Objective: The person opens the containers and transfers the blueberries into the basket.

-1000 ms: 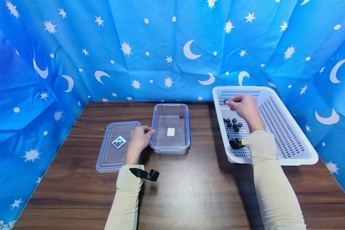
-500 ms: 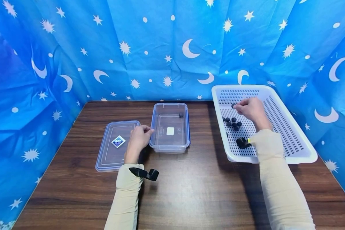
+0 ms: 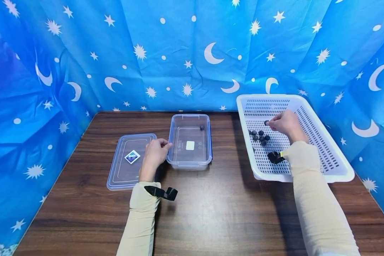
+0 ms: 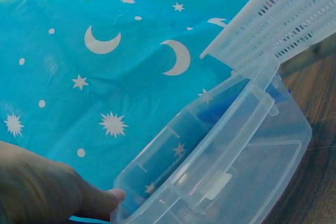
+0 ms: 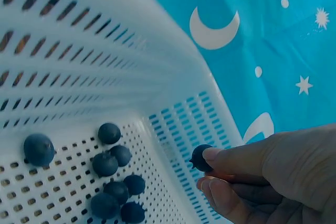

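Note:
My right hand (image 3: 286, 122) pinches a dark blueberry (image 5: 201, 157) between thumb and fingers, over the far part of a white perforated basket (image 3: 334, 177). Several more blueberries (image 5: 107, 163) lie grouped on the basket's floor, below and left of that hand in the right wrist view. On the left, my left hand (image 3: 155, 156) grips the left rim of a clear plastic container (image 3: 188, 165) with a blue edge; its thumb (image 4: 116, 195) lies at the rim in the left wrist view. One blueberry (image 3: 202, 127) sits in the container's far right corner.
A clear lid (image 3: 121, 177) with blue edging and a diamond-shaped sticker lies flat left of the container, partly behind my left hand. Bare wood table (image 3: 227, 199) separates container and basket. Behind everything hangs a blue star-and-moon cloth (image 3: 166, 71).
With the blueberry pinched in it, my right hand has moved right and slightly nearer inside the basket. The left hand stays at the container's rim.

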Motion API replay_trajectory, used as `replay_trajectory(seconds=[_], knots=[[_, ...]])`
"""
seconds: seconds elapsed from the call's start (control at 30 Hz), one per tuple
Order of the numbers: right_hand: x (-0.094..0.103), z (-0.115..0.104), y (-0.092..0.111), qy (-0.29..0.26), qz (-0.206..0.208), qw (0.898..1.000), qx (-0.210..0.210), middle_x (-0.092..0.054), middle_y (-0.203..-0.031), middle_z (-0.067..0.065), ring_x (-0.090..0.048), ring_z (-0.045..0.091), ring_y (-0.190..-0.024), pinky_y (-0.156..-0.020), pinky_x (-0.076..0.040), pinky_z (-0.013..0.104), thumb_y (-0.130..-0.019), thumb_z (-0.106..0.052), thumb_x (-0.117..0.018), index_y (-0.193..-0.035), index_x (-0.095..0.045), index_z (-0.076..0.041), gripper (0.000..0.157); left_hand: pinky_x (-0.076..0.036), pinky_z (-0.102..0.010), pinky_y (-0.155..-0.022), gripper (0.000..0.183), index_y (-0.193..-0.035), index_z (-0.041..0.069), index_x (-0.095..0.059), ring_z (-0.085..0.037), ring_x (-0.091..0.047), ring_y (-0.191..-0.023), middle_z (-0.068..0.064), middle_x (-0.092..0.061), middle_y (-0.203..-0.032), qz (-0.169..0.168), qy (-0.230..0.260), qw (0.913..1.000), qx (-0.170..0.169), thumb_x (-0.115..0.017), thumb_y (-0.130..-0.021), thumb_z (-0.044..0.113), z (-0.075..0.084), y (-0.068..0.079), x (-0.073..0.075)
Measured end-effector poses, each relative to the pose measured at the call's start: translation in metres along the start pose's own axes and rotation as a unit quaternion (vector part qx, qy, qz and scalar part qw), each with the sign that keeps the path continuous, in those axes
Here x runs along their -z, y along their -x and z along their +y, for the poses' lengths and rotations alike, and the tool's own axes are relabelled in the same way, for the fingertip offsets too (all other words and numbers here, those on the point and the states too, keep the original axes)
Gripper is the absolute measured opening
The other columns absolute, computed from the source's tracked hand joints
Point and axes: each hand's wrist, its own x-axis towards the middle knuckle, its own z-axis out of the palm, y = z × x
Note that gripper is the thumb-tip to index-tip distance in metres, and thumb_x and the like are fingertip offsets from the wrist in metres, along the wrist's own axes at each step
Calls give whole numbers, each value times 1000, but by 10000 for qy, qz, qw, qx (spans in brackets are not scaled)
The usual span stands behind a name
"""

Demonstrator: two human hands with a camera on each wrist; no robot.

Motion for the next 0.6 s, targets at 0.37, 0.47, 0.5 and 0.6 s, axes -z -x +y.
replay_trajectory(seconds=[0.37,0.47,0.5,0.6], knots=[[2,13,-7,276,-172,9994,-133,-65,-99,22,-60,32,-87,-71,-45,38,-91,-15,-64,-108,-62,6,28,-46,-40,-81,32,-118,7,-64,-26,-54,-95,-12,-63,-109,18,7,10000,0,-53,-98,29,1,-1,3],[3,17,-8,349,-301,9987,-229,-66,-94,19,-59,29,-82,-68,-44,36,-89,-14,-65,-111,-61,5,30,-46,-40,-82,31,-117,7,-64,-26,-54,-96,-12,-63,-109,45,3,10000,-20,-54,-98,29,0,-1,2],[3,18,-8,404,-353,9982,-267,-66,-93,18,-59,28,-81,-67,-43,36,-89,-15,-66,-112,-61,5,30,-46,-41,-83,31,-117,7,-64,-26,-54,-96,-12,-63,-109,41,-1,10000,-22,-54,-98,29,0,-1,2],[3,21,-9,440,-550,9970,-336,-66,-94,19,-61,26,-77,-65,-45,33,-87,-12,-67,-117,-58,6,36,-46,-40,-83,30,-116,7,-65,-26,-54,-95,-12,-63,-108,23,13,10000,9,-54,-98,29,-1,-1,1]])
